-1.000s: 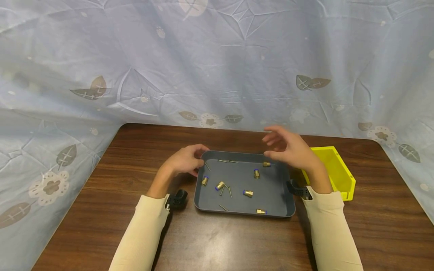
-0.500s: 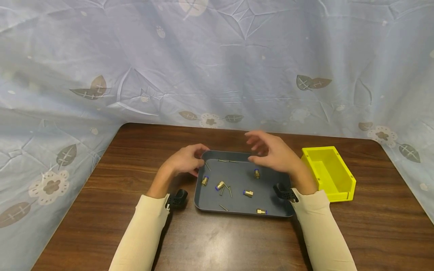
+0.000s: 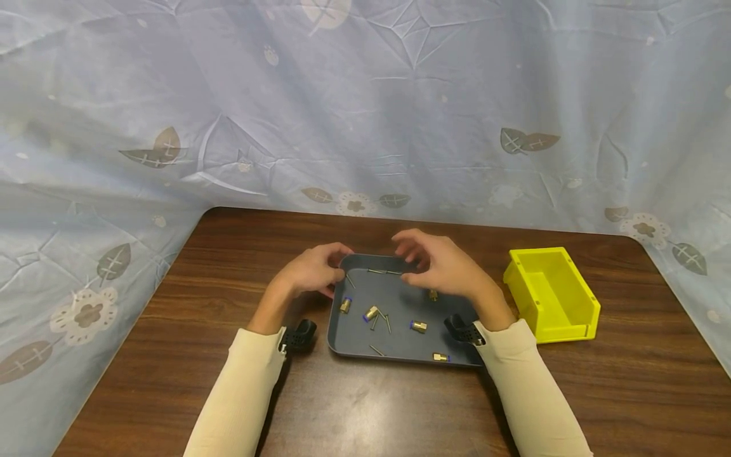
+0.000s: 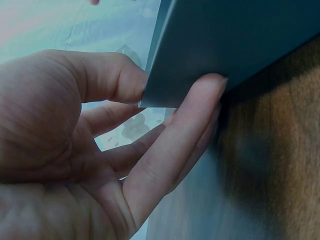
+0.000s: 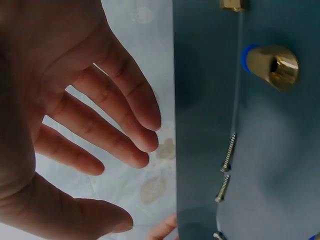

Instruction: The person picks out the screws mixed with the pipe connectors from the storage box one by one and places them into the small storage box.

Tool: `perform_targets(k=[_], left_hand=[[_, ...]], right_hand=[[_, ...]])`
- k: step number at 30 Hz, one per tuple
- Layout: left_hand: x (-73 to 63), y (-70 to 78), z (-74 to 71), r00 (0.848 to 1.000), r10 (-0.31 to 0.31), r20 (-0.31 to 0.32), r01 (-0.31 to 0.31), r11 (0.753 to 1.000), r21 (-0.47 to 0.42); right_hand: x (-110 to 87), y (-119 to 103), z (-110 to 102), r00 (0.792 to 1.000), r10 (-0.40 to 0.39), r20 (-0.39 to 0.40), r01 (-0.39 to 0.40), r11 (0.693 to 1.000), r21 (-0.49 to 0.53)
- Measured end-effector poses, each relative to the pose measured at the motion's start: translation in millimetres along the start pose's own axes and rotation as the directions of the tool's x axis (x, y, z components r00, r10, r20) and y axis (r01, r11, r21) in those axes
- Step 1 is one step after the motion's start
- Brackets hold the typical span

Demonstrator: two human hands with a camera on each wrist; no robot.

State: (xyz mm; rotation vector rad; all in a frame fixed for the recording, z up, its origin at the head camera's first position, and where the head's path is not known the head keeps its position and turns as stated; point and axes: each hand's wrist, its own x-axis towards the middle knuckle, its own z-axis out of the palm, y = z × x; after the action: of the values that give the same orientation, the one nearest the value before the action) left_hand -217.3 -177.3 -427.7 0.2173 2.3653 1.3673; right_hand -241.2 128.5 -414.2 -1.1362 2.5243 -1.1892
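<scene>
My left hand [image 3: 311,270] grips the back left corner of a dark grey tray [image 3: 394,343]; in the left wrist view the thumb is at the rim and fingers lie against the outside. Several brass fittings with blue collars, one near the middle front [image 3: 419,326], lie in the tray among several small screws [image 3: 388,324]. My right hand [image 3: 442,260] hovers over the tray's back right part, fingers spread and holding nothing. In the right wrist view, a fitting [image 5: 275,65] and two screws [image 5: 229,152] lie inside the tray beyond my fingers. The right hand hides the tray's back right corner.
A yellow open-front bin [image 3: 562,333] stands on the brown wooden table [image 3: 645,381], right of the tray. A pale patterned curtain [image 3: 365,114] hangs behind the table. Black camera mounts are strapped to both wrists.
My right hand has moved left from the tray's back right corner, uncovering the yellow bin and partly covering a fitting. The left hand and the tray have stayed in place.
</scene>
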Motion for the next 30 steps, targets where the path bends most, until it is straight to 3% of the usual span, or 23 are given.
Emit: perform_targets(k=[9,24,30], left_hand=[[0.0,0.5,0.0,1.0,-0.009,0.003,0.009,1.0,0.009],[-0.1,0.6,-0.5,1.0,-0.003,0.004,0.003,1.0,0.012],[-0.6,0.3,-0.2,1.0,-0.002,0.0,0.002,1.0,0.02]], right_hand=[[4.2,3,13,0.997,-0.003,0.073,0.003,1.0,0.003],[3.8,9,20,0.987,0.098,0.124,-0.089,0.993,-0.08],[4.8,11,22,0.987,0.101,0.128,-0.087,0.99,-0.112]])
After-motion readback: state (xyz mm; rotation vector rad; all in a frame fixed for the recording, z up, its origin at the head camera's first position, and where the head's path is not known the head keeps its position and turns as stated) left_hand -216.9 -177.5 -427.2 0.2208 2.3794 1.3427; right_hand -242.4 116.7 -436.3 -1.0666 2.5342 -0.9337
